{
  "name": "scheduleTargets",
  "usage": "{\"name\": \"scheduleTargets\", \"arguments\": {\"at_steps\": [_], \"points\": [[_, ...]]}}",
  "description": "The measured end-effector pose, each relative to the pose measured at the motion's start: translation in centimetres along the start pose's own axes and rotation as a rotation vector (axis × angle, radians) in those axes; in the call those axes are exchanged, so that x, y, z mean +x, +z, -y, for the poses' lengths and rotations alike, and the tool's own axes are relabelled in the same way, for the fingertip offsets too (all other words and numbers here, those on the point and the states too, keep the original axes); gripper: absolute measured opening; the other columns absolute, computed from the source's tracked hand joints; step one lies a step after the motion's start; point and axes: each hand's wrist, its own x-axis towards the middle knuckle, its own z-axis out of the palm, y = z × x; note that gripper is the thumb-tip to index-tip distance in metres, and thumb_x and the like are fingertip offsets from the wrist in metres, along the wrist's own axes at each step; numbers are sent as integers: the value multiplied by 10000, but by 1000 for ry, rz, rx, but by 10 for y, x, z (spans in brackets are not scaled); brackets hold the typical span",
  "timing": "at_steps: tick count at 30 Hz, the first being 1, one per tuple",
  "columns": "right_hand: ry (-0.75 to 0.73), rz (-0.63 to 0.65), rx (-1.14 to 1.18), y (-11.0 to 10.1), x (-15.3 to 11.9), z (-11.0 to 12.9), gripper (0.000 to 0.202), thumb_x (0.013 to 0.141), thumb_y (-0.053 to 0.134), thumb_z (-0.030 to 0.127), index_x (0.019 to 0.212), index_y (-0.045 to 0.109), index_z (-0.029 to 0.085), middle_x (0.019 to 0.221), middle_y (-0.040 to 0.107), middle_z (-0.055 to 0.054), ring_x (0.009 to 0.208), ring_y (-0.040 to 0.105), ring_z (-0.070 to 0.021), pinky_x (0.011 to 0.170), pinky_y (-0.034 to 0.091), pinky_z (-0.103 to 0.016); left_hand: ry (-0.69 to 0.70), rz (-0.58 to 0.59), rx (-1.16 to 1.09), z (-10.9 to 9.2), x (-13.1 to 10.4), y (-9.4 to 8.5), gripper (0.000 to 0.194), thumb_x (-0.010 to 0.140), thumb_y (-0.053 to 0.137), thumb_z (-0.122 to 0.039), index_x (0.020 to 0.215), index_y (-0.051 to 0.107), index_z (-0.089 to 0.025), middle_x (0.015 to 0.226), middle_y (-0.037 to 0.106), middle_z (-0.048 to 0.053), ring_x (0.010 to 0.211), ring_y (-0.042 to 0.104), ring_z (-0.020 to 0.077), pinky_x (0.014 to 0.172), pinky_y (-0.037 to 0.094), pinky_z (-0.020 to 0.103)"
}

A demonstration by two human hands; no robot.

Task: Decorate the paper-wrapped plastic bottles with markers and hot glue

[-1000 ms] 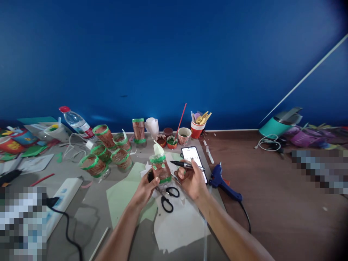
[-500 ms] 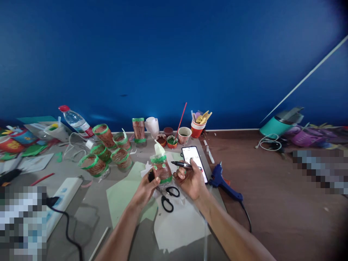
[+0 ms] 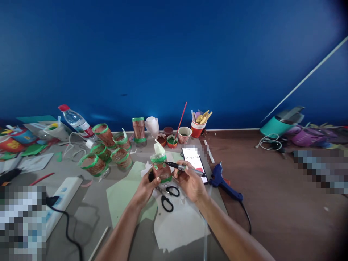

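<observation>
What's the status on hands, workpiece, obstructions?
Left hand gripping brown-and-green cup; right hand holding black marker, tip at cup's upper side. Scissors lie just below cup, on white paper.

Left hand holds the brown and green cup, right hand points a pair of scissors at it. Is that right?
Wrong tool: the head view shows the right hand pointing a marker at the brown and green cup, which the left hand holds.
</observation>
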Motion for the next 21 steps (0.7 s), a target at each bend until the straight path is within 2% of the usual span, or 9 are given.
{"name": "scheduleTargets", "arguments": {"at_steps": [5, 10, 13, 16, 21], "points": [[-4, -15, -44, -1, 0, -2, 258, 695, 764, 373, 884, 701, 208, 664, 640, 6, 628, 567, -139, 651, 438, -272, 23, 71, 72, -3, 0, 2, 448, 731, 753, -384, 1106, 651, -160, 1071, 690, 114, 1097, 604, 305, 1003, 430, 439], [-9, -85, -33, -2, 3, -1, 246, 674, 774, 361, 855, 708, 208, 637, 641, 10, 600, 561, -130, 614, 434, -259, 18, 14, 79, 2, 0, -4, 423, 707, 777, -384, 1045, 664, -156, 976, 702, 95, 1025, 626, 296, 967, 454, 440], [-26, -66, -40, -1, 2, 0, 246, 668, 778, 358, 852, 712, 208, 636, 645, 8, 608, 564, -134, 619, 434, -262, 21, 6, 65, 4, 1, -5, 408, 698, 785, -380, 1018, 669, -155, 957, 700, 90, 1003, 632, 288, 954, 463, 430], [-1, -21, -58, 0, 1, -1, 253, 686, 770, 363, 874, 709, 206, 654, 648, 4, 620, 571, -139, 626, 435, -267, 18, 27, 55, 2, 1, -2, 393, 699, 783, -378, 1004, 671, -156, 958, 701, 94, 1022, 627, 293, 958, 463, 432], [-44, -78, -58, -3, 2, 0, 239, 697, 760, 364, 873, 705, 211, 657, 647, 8, 613, 568, -136, 614, 438, -265, 3, 33, 43, -1, -1, 1, 415, 718, 768, -374, 1052, 662, -151, 1031, 696, 112, 1056, 622, 297, 989, 443, 441]]}}
